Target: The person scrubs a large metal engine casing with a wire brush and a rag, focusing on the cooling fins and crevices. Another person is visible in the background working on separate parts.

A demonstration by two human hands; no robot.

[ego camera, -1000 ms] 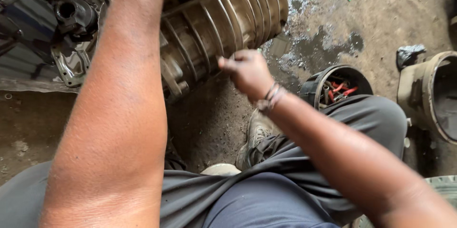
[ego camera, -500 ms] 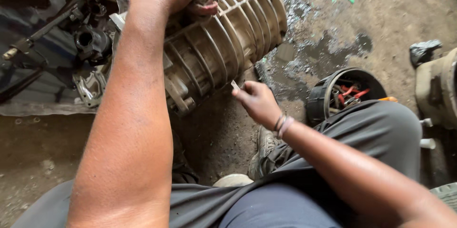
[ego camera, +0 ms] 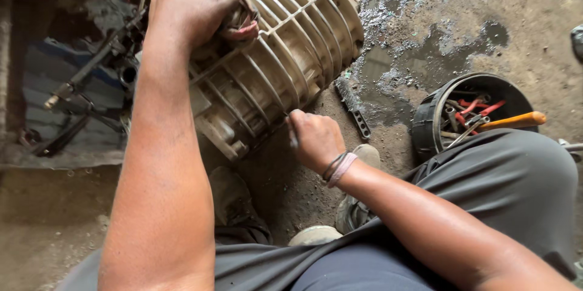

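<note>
Round black tub [ego camera: 425, 130] of red- and orange-handled tools [ego camera: 486, 119]; dark file [ego camera: 353, 107]; wet patch [ego camera: 425, 54] on dirt floor.

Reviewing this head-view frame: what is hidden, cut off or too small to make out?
- Head view: the thin tool in the right hand; the closed fingers hide most of it, so its kind is unclear.
- The top of the ribbed metal casing, covered by the left hand.
- The tools in the black bucket; its lower rim is hidden by the grey trouser leg.
- Dark machine parts at left, in shadow.
</note>
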